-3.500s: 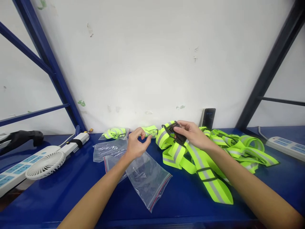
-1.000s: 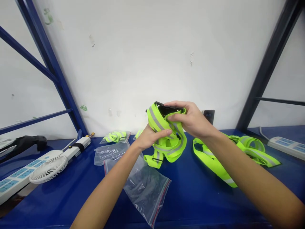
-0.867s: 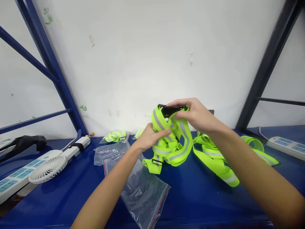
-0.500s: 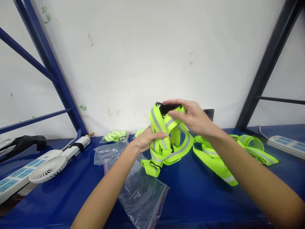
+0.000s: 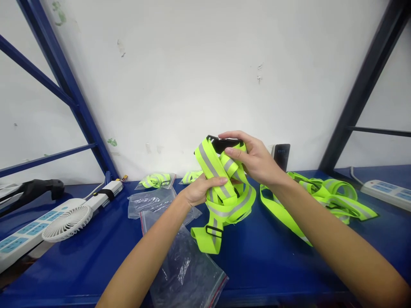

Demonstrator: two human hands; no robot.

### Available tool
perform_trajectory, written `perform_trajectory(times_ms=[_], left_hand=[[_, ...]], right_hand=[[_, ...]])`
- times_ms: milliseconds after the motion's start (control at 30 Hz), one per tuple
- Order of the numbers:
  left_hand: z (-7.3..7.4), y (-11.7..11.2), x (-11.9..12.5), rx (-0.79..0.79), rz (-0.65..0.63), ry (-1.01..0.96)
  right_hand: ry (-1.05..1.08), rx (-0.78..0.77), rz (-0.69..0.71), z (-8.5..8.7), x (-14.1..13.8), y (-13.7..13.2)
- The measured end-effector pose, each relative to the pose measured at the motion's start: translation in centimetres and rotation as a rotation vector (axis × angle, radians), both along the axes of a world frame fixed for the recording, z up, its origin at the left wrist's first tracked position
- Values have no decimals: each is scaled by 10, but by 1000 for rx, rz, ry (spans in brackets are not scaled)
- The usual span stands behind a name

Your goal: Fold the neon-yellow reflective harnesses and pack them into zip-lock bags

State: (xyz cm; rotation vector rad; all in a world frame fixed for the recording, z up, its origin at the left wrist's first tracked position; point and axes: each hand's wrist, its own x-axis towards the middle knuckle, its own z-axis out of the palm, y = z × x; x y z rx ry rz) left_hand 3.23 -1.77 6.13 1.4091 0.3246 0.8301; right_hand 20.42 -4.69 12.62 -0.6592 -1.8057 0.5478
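Note:
A bundle of neon-yellow reflective straps (image 5: pixel 229 209) with grey stripes is held up above the blue table. My left hand (image 5: pixel 201 188) grips it from the left, thumb across the front strap. At the top right, my right hand (image 5: pixel 248 154) pinches the folded straps by a black piece (image 5: pixel 224 144). A black slide buckle (image 5: pixel 213 231) hangs on a loop at the bottom. Clear zip bags (image 5: pixel 189 265) lie flat below and left of my hands. More loose reflective straps (image 5: pixel 337 199) lie beneath and beyond my right forearm.
Bagged straps (image 5: pixel 156 180) lie near the wall. On the left are a white fan (image 5: pixel 68 223), a power strip (image 5: pixel 32 231) and a black-handled object (image 5: pixel 38 190). A dark phone-like device (image 5: pixel 281 156) stands behind my right wrist; another power strip (image 5: pixel 387 193) lies at right.
The bundle has shifted slightly left in my hands, and its buckled loop hangs lower. Both hands keep their grip. The view has moved a little, showing more of the dark device.

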Motion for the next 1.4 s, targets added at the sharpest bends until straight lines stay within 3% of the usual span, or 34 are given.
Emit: perform_trajectory(times_ms=[200, 333, 467, 600, 700, 833, 933, 1000, 1167, 1233, 1267, 1333, 1400], left_hand=[[-1, 1, 3, 37, 39, 28], [-4, 6, -1, 65, 79, 118], [-14, 4, 6, 136, 149, 206], [-30, -7, 23, 229, 253, 49], [-37, -12, 25, 411, 407, 29], [-31, -6, 7, 751, 598, 210], [-22, 1, -6, 1007, 560, 315], [-18, 0, -7, 1087, 533, 333], [-16, -15, -1, 956, 485, 357], [-16, -16, 0, 925, 455, 365], [-16, -15, 0, 899, 472, 372], [-18, -9, -1, 805, 559, 399], [-19, -3, -2, 688, 631, 423]], right_hand=[[-56, 217, -65, 1, -1, 3], [-108, 219, -106, 4, 1, 0], [36, 7, -49, -4, -5, -2], [318, -348, 104, -14, -14, -8], [441, -547, 161, -18, -15, -21], [414, -597, 211, -29, -6, -41], [329, -630, 211, -45, 6, -46], [294, -702, 243, -54, 14, -42], [221, -883, 237, -71, 29, -19], [128, -820, 136, -77, 30, -12], [80, -717, 35, -80, 30, -10], [-10, -419, -196, -83, 28, -9], [-147, -143, -306, -84, 23, -13]])
